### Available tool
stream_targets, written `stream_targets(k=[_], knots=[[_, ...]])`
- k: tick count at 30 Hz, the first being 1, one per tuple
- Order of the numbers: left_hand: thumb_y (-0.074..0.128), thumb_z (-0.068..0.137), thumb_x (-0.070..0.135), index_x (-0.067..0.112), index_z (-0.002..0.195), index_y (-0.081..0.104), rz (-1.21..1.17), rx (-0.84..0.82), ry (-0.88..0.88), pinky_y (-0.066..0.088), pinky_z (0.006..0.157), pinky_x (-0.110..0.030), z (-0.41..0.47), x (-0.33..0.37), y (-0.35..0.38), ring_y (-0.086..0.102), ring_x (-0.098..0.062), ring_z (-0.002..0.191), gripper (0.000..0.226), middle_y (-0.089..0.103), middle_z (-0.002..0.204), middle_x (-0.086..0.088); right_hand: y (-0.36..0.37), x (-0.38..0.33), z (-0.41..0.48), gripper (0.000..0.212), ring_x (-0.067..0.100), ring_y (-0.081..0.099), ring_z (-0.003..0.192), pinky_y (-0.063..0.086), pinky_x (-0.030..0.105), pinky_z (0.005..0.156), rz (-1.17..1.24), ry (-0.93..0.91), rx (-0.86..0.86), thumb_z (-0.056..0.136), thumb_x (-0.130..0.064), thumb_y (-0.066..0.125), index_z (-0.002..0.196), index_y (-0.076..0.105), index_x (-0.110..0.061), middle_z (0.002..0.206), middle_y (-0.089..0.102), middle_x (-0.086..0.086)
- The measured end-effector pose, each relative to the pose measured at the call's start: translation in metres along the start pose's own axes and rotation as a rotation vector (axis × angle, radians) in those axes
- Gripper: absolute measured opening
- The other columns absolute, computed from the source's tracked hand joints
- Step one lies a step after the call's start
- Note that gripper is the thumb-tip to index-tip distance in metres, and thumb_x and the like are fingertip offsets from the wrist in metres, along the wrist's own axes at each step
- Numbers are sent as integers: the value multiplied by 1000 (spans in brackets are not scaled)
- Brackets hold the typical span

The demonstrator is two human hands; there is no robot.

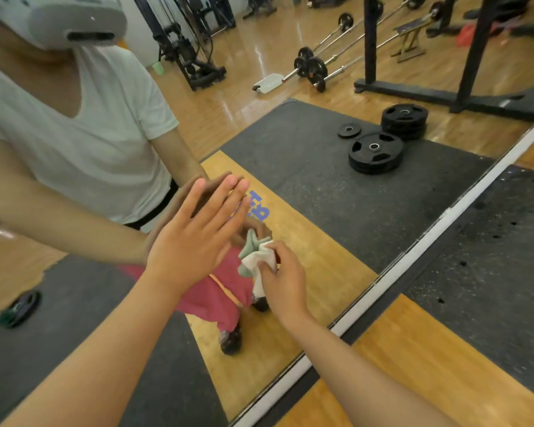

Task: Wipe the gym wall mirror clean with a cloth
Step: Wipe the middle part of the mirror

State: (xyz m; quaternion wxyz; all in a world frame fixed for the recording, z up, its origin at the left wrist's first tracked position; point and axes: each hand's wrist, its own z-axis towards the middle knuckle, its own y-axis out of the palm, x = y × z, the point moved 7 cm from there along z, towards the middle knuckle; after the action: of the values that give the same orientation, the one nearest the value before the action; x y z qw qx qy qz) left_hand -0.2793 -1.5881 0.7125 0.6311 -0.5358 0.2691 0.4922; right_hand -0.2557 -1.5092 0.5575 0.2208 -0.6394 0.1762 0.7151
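Fingers of the left hand (pixel 195 235) lie straight, flat against the mirror (pixel 305 186). Right hand (pixel 285 285) fingers curl around a bunched white cloth (pixel 258 260) touching the glass.

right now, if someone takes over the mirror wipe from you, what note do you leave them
Left hand: flat on the mirror, fingers straight, holding nothing.
Right hand: grips the bunched cloth, which is against the glass low down, just right of the left hand and above the white bottom frame.
Done: cannot tell which parts are wiped; no streaks or smears show on the glass.
Left: probably treat the whole pane as unwiped and work outward from the cloth's spot.
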Motion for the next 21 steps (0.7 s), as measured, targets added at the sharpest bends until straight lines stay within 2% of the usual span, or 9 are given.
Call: stream_targets(k=[4, 8, 10, 13, 17, 21], knots=[[20, 101, 18, 5, 150, 37, 15, -11, 17, 7, 123, -52, 0, 1, -1, 22, -30, 148, 54, 28, 160, -14, -32, -21, 31, 29, 4, 58, 78, 48, 27, 67, 65, 18, 64, 79, -5, 63, 89, 56, -31, 84, 62, -13], [24, 99, 19, 4, 149, 38, 22, 16, 20, 10, 122, -53, 0, 1, 0, 23, -31, 147, 54, 31, 158, -16, -84, -54, 77, 31, 0, 55, 73, 40, 9, 62, 107, 7, 259, 80, -1, 61, 88, 52, -29, 81, 60, -15], [24, 99, 18, 4, 149, 38, 23, 25, 18, 9, 122, -53, 0, 1, 1, 23, -30, 147, 54, 30, 159, -15, -104, -70, 100, 27, 6, 55, 77, 42, 12, 67, 116, -10, 353, 80, 0, 59, 92, 53, -24, 83, 58, -15], [24, 99, 18, 3, 149, 37, 31, 21, 16, 6, 123, -53, 0, 2, 2, 21, -31, 147, 54, 26, 160, -15, -116, -93, 120, 24, 12, 58, 84, 46, 23, 73, 103, -54, 409, 81, -2, 57, 94, 55, -22, 89, 61, -9], [26, 98, 20, 4, 151, 35, 43, 14, 12, 4, 123, -53, -1, 0, 3, 17, -33, 148, 55, 24, 160, -14, -88, -106, 94, 18, 14, 55, 82, 40, 22, 71, 78, -173, 339, 81, -2, 60, 95, 59, -12, 93, 62, 3], [25, 101, 21, 5, 150, 36, 30, 10, 13, 6, 123, -52, -1, 1, 3, 20, -32, 148, 53, 25, 160, -14, -33, -72, 40, 21, 8, 58, 88, 45, 22, 73, 37, -211, 30, 86, -7, 63, 106, 62, -14, 98, 63, -5]])
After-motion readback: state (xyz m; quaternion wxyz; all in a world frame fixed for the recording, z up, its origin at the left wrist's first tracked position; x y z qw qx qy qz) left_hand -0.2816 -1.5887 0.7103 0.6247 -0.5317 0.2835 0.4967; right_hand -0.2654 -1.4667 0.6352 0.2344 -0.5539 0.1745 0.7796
